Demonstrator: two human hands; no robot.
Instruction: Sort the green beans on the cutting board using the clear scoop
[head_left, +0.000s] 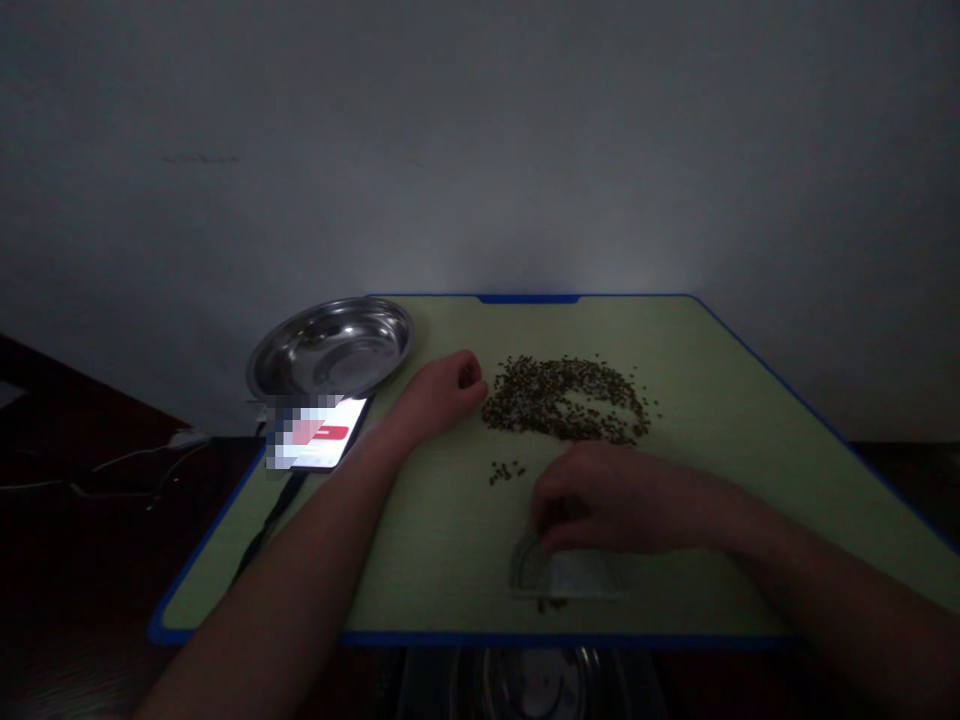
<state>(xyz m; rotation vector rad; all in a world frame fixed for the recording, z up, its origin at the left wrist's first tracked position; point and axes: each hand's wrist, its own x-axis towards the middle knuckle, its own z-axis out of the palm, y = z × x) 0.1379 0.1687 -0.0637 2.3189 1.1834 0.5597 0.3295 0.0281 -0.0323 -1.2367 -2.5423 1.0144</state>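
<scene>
Heap: small brown grains (536, 390) spread on the table (750, 480), between and beyond the hands.
Left hand (446, 393): fingers curled inward, just beside the heap's left edge; cannot tell whether they grasp any grains.
Right hand (589, 497): fingers bent down, near side of the heap; grip cannot be told.
Clear container (577, 578): beneath right fingertips, partly hidden.
Strays: a few grains left of right hand.
Far left: bowl (337, 350), phone (330, 440).
</scene>
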